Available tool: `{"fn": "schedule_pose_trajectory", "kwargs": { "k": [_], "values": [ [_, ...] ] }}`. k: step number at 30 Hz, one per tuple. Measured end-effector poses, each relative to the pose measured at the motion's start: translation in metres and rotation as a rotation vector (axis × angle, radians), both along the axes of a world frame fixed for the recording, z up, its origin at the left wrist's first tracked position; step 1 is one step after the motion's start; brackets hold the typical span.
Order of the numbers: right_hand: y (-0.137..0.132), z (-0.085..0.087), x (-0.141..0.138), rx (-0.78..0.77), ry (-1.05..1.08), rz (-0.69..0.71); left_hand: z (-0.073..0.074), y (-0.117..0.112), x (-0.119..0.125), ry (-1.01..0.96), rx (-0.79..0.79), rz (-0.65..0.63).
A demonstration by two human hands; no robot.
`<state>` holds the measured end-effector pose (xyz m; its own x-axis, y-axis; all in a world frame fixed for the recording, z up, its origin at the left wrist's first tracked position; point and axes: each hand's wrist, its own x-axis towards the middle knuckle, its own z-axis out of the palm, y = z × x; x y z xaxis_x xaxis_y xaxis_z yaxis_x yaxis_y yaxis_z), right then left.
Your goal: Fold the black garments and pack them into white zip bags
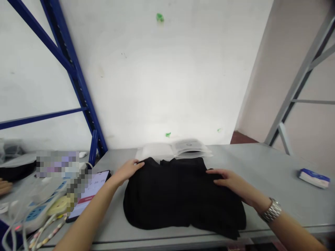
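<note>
A piece of black fabric [178, 195], perhaps a folded garment, lies spread on the grey table [261, 164] in front of me. My left hand [128, 171] pinches its upper left edge, thumb on top. On the right side, my right hand [230, 183] rests on the fabric with its fingers stretched out and the thumb a little apart. A silver watch [272, 210] is on my right wrist. Just behind the fabric lie translucent plastic bags [192, 148], partly covered by its far edge.
At the left are a phone [87, 197], a power strip [35, 212] and tangled cables. A tissue pack [314, 177] lies at the right. Blue shelf posts [78, 80] and a grey frame [298, 78] flank the white wall. Another person's hand [5, 186] shows at the left edge.
</note>
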<state>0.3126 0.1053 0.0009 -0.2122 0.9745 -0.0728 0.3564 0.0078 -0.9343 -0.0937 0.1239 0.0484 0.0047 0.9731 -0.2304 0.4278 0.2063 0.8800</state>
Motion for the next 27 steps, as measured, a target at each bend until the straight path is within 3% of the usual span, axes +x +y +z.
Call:
{"fn": "schedule_pose_trajectory", "kwargs": {
  "k": [3, 5, 11, 14, 17, 22, 24, 27],
  "values": [
    [0.000, -0.013, 0.000, 0.235, -0.300, -0.101, -0.004, -0.009, -0.002, 0.043, -0.049, -0.003],
    [0.002, -0.016, -0.003, 0.303, -0.376, -0.120, -0.002, -0.021, -0.002, 0.042, -0.042, -0.043],
    [0.029, -0.014, -0.014, 0.309, -0.352, -0.139, 0.017, -0.052, -0.014, 0.177, 0.063, -0.269],
    [0.047, -0.018, -0.014, 0.251, -0.338, -0.146, 0.025, -0.055, -0.011, 0.496, 0.056, -0.194],
    [0.059, -0.021, -0.011, 0.200, -0.312, -0.187, 0.025, -0.045, 0.018, 0.668, 0.230, -0.103],
    [0.061, -0.021, -0.009, 0.200, -0.263, -0.228, 0.009, 0.000, 0.083, 0.546, 0.344, -0.189],
    [0.057, -0.019, -0.009, 0.253, -0.221, -0.225, 0.002, 0.019, 0.095, 0.502, 0.349, -0.201],
    [0.054, -0.012, -0.012, 0.336, -0.144, -0.237, -0.005, 0.039, 0.093, 0.477, 0.386, -0.131]
  ]
}}
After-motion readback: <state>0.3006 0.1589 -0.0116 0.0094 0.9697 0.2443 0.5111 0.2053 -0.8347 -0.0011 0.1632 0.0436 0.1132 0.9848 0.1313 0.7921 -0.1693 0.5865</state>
